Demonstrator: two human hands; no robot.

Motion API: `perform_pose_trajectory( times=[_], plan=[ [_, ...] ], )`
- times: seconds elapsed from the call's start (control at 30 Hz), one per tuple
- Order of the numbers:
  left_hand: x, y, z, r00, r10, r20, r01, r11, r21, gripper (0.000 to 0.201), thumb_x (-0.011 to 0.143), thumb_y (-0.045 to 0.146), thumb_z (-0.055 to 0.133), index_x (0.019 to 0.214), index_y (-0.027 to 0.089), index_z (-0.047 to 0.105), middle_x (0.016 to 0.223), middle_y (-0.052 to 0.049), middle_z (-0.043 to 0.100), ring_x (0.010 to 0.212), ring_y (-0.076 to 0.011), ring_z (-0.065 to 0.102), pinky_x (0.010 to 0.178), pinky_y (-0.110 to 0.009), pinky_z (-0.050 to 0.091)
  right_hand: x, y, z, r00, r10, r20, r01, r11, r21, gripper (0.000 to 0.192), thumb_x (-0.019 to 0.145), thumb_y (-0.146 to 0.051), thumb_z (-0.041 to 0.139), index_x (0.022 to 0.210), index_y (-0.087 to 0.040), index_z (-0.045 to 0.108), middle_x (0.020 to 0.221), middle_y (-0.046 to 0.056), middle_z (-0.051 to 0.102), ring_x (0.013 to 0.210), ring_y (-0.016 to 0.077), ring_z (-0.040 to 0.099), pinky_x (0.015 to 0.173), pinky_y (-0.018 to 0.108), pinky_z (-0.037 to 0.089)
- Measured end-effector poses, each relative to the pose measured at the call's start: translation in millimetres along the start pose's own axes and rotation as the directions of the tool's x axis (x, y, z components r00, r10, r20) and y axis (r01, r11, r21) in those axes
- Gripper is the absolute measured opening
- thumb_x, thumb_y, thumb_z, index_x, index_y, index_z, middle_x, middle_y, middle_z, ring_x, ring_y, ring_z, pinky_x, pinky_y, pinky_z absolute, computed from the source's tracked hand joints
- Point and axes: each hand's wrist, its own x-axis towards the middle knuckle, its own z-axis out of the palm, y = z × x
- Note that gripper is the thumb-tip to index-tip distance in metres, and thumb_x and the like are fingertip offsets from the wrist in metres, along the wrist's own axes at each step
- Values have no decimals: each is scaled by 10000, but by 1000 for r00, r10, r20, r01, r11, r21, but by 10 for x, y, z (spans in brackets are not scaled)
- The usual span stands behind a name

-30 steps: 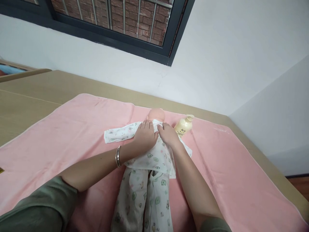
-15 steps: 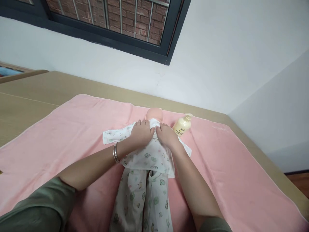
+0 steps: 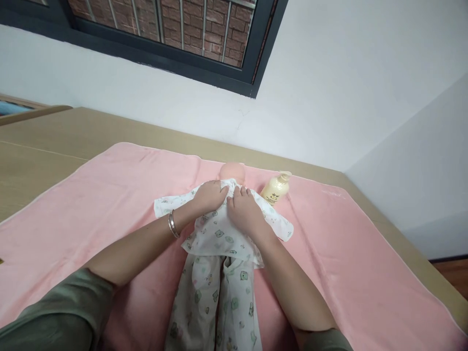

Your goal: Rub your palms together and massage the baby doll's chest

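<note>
A baby doll lies on its back, its round bare head (image 3: 232,172) pointing away from me. It wears a white baby shirt (image 3: 227,239) printed with small green animals, sleeves spread to both sides, and matching trousers (image 3: 237,302). My left hand (image 3: 209,197) rests on the left side of the shirt's chest, thumb apart and the other fingers partly hidden. Flat on the middle of the chest, just below the collar, lies my right hand (image 3: 244,209) with its fingers stretched out. Both hands touch the cloth without visibly gripping it.
A pale yellow pump bottle (image 3: 277,188) leans beside the right sleeve. Beneath everything, a pink blanket (image 3: 109,204) covers much of the wooden surface (image 3: 47,131). Behind stands a white wall (image 3: 310,107) with a dark-framed window (image 3: 252,83).
My right hand has shifted left onto the middle of the chest, uncovering more of the right sleeve. My left hand has moved slightly left.
</note>
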Motion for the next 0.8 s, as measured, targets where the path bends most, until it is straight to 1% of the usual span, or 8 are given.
perform_pose_trajectory(
  times=[0.13,0.23,0.3,0.47,0.53,0.6,0.7,0.8],
  plan=[
    [-232,161,218,978,109,-175,-79,982,172,468,992,361,364,1251,47,595,1282,-249,661,1255,-352,584,1071,-486,419,210,257,54,998,67,-23,-63,991,122,587,1072,-385,167,1484,-59,429,1570,238,420,1482,331,345,1191,513,242],
    [-365,260,352,943,188,-276,-133,969,206,510,983,342,392,1385,49,504,1446,-259,551,1407,-377,456,1136,-549,348,346,407,78,995,96,-34,-88,980,178,571,1072,-394,164,1474,-100,442,1588,190,416,1491,304,332,1203,515,222],
    [-338,249,351,944,182,-275,-133,973,189,472,980,329,396,1358,81,532,1416,-239,581,1387,-369,477,1121,-551,365,335,392,66,995,87,-46,-79,986,149,547,1067,-379,195,1441,-98,476,1556,193,458,1450,305,387,1185,496,256],
    [-77,80,190,990,21,-139,-9,996,87,414,988,343,363,1134,67,635,1140,-214,704,1120,-326,638,1009,-450,472,77,162,-49,998,-12,-59,13,1000,11,504,1056,-352,249,1245,-56,610,1341,245,619,1271,324,542,1079,431,368],
    [-37,53,165,992,13,-128,-2,996,90,416,986,344,362,1109,61,642,1129,-211,706,1105,-329,637,1003,-444,476,20,142,-96,998,-46,-33,47,998,35,526,1064,-373,216,1203,-83,632,1290,227,652,1230,309,572,1042,405,396],
    [-51,62,173,989,19,-147,-3,994,108,409,982,347,375,1107,66,644,1124,-206,707,1112,-333,631,1005,-447,475,37,193,-117,1000,-28,-8,28,995,96,559,1069,-396,173,1181,-119,645,1249,198,681,1178,291,607,995,386,428],
    [-97,92,202,984,20,-178,1,993,117,397,982,363,394,1120,85,643,1113,-196,711,1112,-326,634,1001,-441,478,157,327,-76,999,38,-10,-37,991,129,561,1066,-387,174,1215,-110,639,1293,199,664,1208,289,597,1002,382,427],
    [-109,106,208,981,18,-195,6,993,122,395,988,358,394,1140,88,639,1121,-191,711,1119,-323,634,1005,-436,476,265,413,15,995,85,-42,-81,992,93,563,1056,-382,237,1359,-27,553,1472,255,525,1381,317,473,1115,407,341]
  ],
)
